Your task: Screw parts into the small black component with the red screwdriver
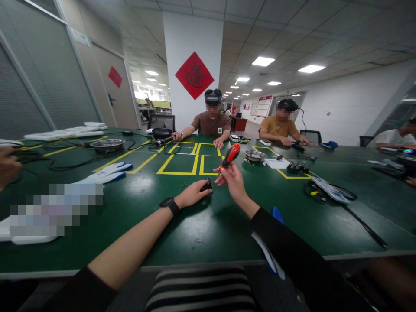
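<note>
Left hand [192, 194]: our fingers closed on dark part [207, 185] | Right hand [234, 179]: our fingers closed around red-black screwdriver [230, 156] | tip near part

From its middle, green table [195, 245] has yellow tape [177, 173] at 12 o'clock, glove [108, 173] at 9, metal bowl [108, 147] at 10, second bowl [255, 157] plus paper [277, 164] at 2.
</note>
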Demonstrator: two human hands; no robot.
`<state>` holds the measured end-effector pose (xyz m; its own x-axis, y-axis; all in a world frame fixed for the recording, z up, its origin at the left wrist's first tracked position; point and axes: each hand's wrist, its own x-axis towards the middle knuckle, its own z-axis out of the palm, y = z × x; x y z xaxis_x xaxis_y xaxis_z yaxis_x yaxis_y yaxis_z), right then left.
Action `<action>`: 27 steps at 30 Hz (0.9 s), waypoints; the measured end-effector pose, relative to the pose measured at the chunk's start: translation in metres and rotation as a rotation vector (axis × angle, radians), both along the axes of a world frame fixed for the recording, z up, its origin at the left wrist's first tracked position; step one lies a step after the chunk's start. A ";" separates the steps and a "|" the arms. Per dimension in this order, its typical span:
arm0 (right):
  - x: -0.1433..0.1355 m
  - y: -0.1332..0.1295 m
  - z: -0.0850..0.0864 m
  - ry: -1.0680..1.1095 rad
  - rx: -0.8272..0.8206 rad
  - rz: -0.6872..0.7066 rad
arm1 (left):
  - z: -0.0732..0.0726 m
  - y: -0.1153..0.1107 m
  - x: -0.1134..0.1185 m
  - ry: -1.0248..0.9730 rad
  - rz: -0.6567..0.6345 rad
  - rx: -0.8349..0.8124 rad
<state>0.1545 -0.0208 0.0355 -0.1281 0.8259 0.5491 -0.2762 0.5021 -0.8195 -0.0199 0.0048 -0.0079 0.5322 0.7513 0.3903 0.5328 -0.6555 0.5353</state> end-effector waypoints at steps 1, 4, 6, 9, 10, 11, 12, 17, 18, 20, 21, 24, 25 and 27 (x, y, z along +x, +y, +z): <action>-0.001 0.000 0.000 -0.004 0.003 -0.008 | 0.000 0.000 0.000 -0.004 0.000 0.001; -0.002 0.000 0.000 -0.012 0.015 -0.047 | 0.001 -0.001 0.000 -0.017 -0.006 -0.001; -0.002 -0.001 0.000 -0.010 0.024 -0.063 | 0.002 -0.002 0.001 -0.022 -0.012 0.001; -0.003 -0.001 0.000 0.002 0.026 -0.047 | 0.003 -0.003 0.001 -0.019 -0.017 0.010; -0.003 -0.001 0.001 0.005 0.022 -0.036 | 0.004 -0.004 0.001 -0.015 -0.014 0.011; -0.003 -0.001 0.001 0.007 0.017 -0.029 | 0.004 -0.004 0.001 -0.010 -0.013 0.009; -0.003 -0.001 0.001 0.009 0.014 -0.027 | 0.005 -0.004 0.000 -0.005 -0.012 0.008; 0.000 0.000 0.000 0.034 -0.004 -0.025 | 0.004 -0.004 0.000 -0.001 -0.013 0.015; 0.001 0.000 0.000 0.036 -0.011 -0.010 | 0.003 -0.003 0.000 0.001 -0.012 0.016; 0.002 0.000 -0.001 0.041 -0.023 0.028 | 0.003 -0.003 0.000 0.005 -0.011 0.014; 0.002 0.000 -0.001 0.042 -0.026 0.043 | 0.002 -0.003 0.000 0.007 -0.012 0.012; 0.001 0.000 -0.002 0.029 -0.015 0.042 | 0.001 -0.002 0.001 0.008 -0.006 0.003; 0.000 0.000 -0.002 0.019 -0.003 0.023 | 0.001 -0.002 0.001 0.009 -0.005 0.002; -0.001 -0.001 -0.002 -0.006 0.026 -0.032 | 0.001 -0.001 0.001 0.013 -0.002 0.007</action>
<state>0.1534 -0.0218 0.0334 -0.1053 0.8153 0.5693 -0.2543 0.5314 -0.8081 -0.0193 0.0036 -0.0065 0.5390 0.7473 0.3887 0.5378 -0.6604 0.5240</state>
